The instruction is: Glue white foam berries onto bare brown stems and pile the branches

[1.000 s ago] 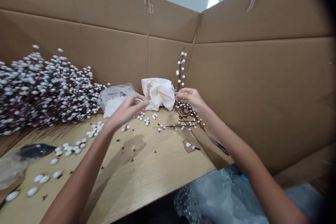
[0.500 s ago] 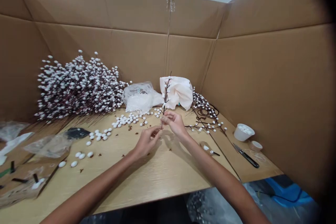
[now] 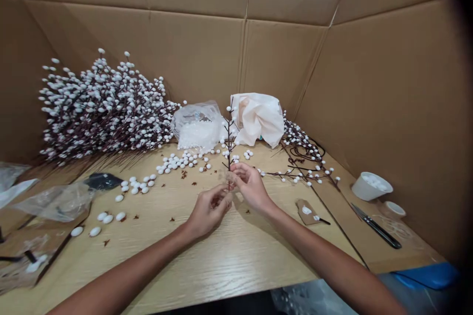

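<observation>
Upright over the middle of the table stands a thin dark brown artificial twig [image 3: 229,145], with bare side shoots and a few white berries near its top. My left hand [image 3: 210,209] pinches the lower end of its stem. Just above, the fingers of my right hand [image 3: 248,184] close round the stem. Loose white foam berries [image 3: 177,162] lie on the table behind and to the left of my hands, larger ones [image 3: 107,218] nearer me. Small brown star-shaped pieces [image 3: 184,174] are scattered among them.
A big heap of finished berry branches [image 3: 107,108] leans at the back left. Clear plastic bags [image 3: 197,128] and a crumpled pale cloth [image 3: 258,118] lie behind. At right are more branches [image 3: 295,176], a white cup [image 3: 371,186] and a knife [image 3: 377,226]. Cardboard walls [image 3: 199,54] surround the table.
The camera view has tipped down and come closer, so everything looks larger. Both hands keep hold of the twig, which now stands straighter.
</observation>
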